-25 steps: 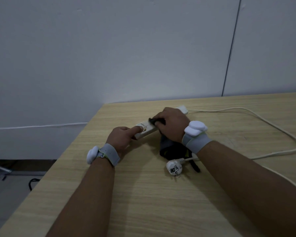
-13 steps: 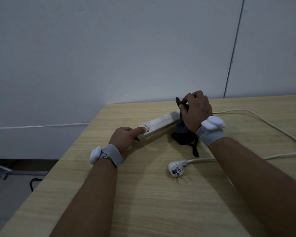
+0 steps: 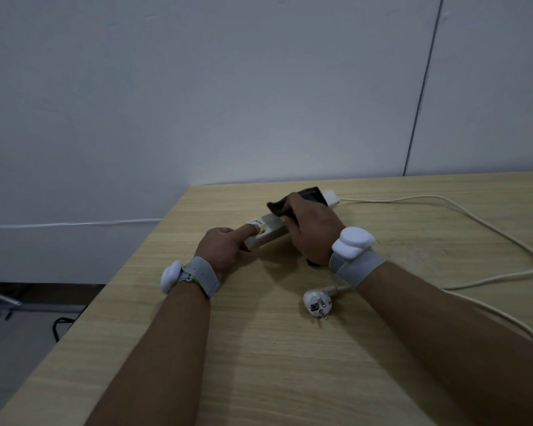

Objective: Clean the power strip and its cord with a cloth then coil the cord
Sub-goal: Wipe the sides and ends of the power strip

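Nearest on the wooden table (image 3: 259,364) lies 1 white plug (image 3: 316,302), pins pointing toward the person, with 1 pale cord (image 3: 505,241) running from it in a wide loop across the table's right side to the far end of the strip. 2 forearms reach forward, each wearing 1 grey wristband. The left hand (image 3: 225,249) rests beside the near end of 1 white power strip (image 3: 266,230), index finger stretched out and pressing its top, the other fingers curled under. The right hand (image 3: 313,230) lies over the strip's middle, fingers closed on 1 dark cloth (image 3: 308,196) draped across it. Behind stands a plain wall.
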### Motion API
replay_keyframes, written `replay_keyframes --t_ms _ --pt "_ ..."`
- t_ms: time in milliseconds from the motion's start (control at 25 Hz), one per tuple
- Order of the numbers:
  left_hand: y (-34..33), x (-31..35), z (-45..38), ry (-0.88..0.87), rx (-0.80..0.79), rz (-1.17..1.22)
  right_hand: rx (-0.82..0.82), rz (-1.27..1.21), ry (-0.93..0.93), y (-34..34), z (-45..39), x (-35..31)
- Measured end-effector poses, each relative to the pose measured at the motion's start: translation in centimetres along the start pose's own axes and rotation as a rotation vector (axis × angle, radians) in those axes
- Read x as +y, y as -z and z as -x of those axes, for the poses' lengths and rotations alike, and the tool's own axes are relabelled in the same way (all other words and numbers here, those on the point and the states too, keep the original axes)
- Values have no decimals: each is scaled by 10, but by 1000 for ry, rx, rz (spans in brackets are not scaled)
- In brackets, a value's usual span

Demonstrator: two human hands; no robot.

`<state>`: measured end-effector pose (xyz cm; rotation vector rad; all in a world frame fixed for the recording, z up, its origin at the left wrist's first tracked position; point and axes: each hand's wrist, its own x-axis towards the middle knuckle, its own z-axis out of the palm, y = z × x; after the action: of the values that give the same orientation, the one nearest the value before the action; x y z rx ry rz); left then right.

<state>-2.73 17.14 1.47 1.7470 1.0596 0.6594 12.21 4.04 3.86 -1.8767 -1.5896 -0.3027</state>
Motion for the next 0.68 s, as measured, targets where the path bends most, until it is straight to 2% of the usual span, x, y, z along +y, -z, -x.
replay_keyframes --t_ms 160,560,680 --pt "0 -2 -1 2 5 11 -47 -13 4 0 1 -4" --pt "-3 -1 -3 -4 -30 -10 -45 -63 -409 6 -11 59" --pt "-4 -2 -4 -1 -37 6 -20 -75 -481 6 -11 71"
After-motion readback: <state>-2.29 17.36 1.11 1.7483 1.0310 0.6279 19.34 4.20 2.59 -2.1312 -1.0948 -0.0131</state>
